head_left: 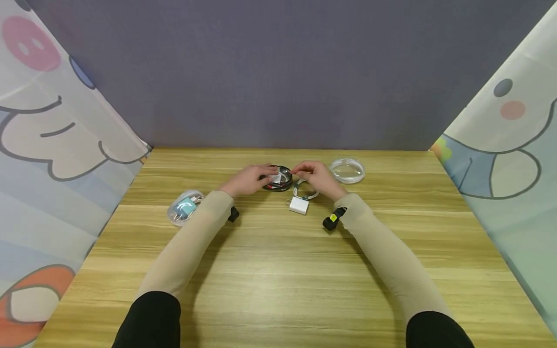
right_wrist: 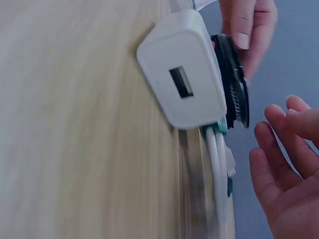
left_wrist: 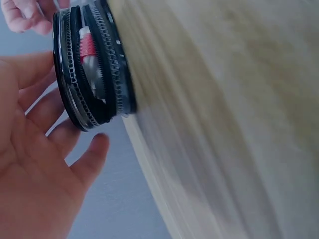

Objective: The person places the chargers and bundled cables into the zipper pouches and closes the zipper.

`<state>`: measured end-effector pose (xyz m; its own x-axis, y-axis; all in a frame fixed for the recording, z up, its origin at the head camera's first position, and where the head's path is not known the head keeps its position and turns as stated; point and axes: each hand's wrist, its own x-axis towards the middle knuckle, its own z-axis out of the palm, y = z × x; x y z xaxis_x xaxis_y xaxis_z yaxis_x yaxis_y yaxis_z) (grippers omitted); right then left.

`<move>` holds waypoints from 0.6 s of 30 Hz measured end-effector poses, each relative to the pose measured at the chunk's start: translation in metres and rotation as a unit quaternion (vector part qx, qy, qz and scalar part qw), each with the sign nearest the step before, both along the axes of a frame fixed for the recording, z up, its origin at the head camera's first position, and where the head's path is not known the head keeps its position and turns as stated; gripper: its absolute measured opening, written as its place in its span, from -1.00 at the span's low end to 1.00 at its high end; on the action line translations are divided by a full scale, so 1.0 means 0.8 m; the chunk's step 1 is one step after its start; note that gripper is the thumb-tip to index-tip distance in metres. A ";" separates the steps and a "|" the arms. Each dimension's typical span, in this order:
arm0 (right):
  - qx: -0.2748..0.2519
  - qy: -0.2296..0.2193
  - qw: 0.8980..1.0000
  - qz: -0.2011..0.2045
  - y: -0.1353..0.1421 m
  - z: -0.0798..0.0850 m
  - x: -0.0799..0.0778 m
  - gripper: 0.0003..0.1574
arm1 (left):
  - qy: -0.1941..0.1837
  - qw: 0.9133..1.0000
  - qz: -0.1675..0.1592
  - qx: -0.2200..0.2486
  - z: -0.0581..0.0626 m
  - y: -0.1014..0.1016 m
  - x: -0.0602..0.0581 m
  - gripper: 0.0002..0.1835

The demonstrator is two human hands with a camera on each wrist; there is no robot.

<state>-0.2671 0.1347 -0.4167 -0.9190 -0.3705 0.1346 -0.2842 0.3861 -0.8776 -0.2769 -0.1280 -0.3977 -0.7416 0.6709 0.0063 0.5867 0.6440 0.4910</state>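
A round black zip case (head_left: 285,178) with a clear top lies toward the back of the table. Its zip is parted along the side in the left wrist view, where a silver connector (left_wrist: 92,74) with a red band shows inside. My left hand (head_left: 250,180) rests over the case's left side, thumb and fingertips at its top. Just off the right side of the case is my right hand (head_left: 319,177), its fingers loosely bent with nothing in them in the right wrist view. Below that hand lie a coiled white cable (head_left: 313,196) and a white charger plug (head_left: 299,205).
To the left sits a round clear pouch (head_left: 174,212) with a teal item inside. Another clear round pouch (head_left: 347,170) lies at the back right. A grey panel (head_left: 278,72) stands behind the table (head_left: 278,270). Black wrist cameras (head_left: 333,220) hang below both wrists.
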 end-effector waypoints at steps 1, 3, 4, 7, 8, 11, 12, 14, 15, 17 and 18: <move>0.002 0.005 1.000 -0.002 0.003 0.000 0.002 -0.80 | -0.005 1.000 -0.001 -0.004 0.000 0.000 0.001 -0.59; -0.003 0.008 1.000 -0.004 0.008 0.002 0.006 -0.79 | -0.003 1.000 -0.003 -0.014 -0.002 -0.002 0.003 -0.60; -0.007 0.009 1.000 -0.003 0.012 0.003 0.008 -0.80 | -0.002 1.000 -0.004 -0.015 -0.004 -0.003 0.003 -0.61; -0.016 0.011 1.000 0.001 0.022 0.005 0.014 -0.79 | 0.005 1.000 -0.010 -0.021 -0.009 -0.007 0.004 -0.60; -0.018 0.009 1.000 0.003 0.026 0.006 0.017 -0.78 | 0.007 1.000 -0.012 -0.025 -0.010 -0.009 0.005 -0.60; -0.009 0.011 1.000 -0.002 0.036 0.006 0.023 -0.78 | 0.015 0.999 -0.018 -0.037 -0.012 -0.015 0.008 -0.59; -0.006 0.010 1.000 -0.004 0.039 0.006 0.026 -0.78 | 0.017 0.999 -0.021 -0.040 -0.012 -0.017 0.010 -0.59; 0.000 0.010 1.000 -0.008 0.045 0.005 0.032 -0.79 | 0.019 0.999 -0.027 -0.041 -0.009 -0.021 0.016 -0.60; 0.004 0.012 1.000 -0.010 0.047 0.005 0.035 -0.79 | 0.020 0.999 -0.027 -0.041 -0.008 -0.022 0.019 -0.60; 0.009 0.014 1.000 -0.012 0.051 0.004 0.041 -0.81 | 0.018 0.998 -0.030 -0.042 -0.004 -0.026 0.026 -0.60; 0.010 0.013 1.000 -0.012 0.053 0.004 0.044 -0.81 | 0.017 0.998 -0.031 -0.044 -0.002 -0.027 0.029 -0.60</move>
<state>-0.2316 0.1770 -0.4134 -0.9242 -0.3511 0.1503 -0.2963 0.4109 -0.8622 -0.2534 -0.1499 -0.3996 -0.6996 0.7139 -0.0299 0.6417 0.6461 0.4133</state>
